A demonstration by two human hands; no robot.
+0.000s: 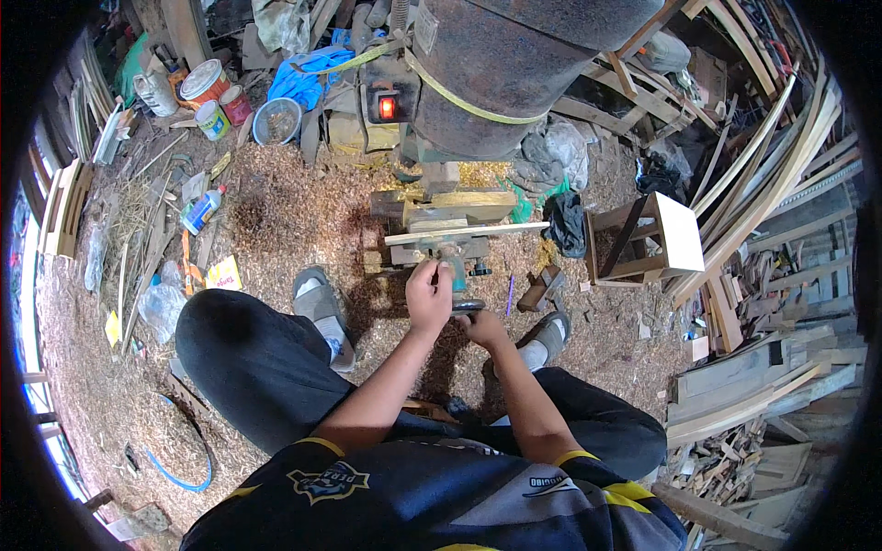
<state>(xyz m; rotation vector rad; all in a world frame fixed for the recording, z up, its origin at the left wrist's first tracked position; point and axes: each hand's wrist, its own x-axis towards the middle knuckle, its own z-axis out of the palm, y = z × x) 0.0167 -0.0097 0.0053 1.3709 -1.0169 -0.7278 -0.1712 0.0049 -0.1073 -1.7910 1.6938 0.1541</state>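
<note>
A long, pale wood strip [469, 233] lies crosswise at a bench vise [458, 275], in front of thicker wood blocks [470, 206]. My left hand [430, 296] is just below the strip, beside the vise, its fingers curled together. What they hold, if anything, is hidden. Lower and to the right, my right hand [484, 329] is closed at the edge of a dark round handwheel [469, 305] on the vise's near side. Part of the wheel is covered by my hands.
A large dark metal drum [496, 73] with a lit red switch [387, 107] stands beyond the vise. A small wooden stool [657, 241], a wooden block tool [540, 288] and long boards [781, 202] are on the right. Buckets [204, 83] stand far left; shavings cover the floor.
</note>
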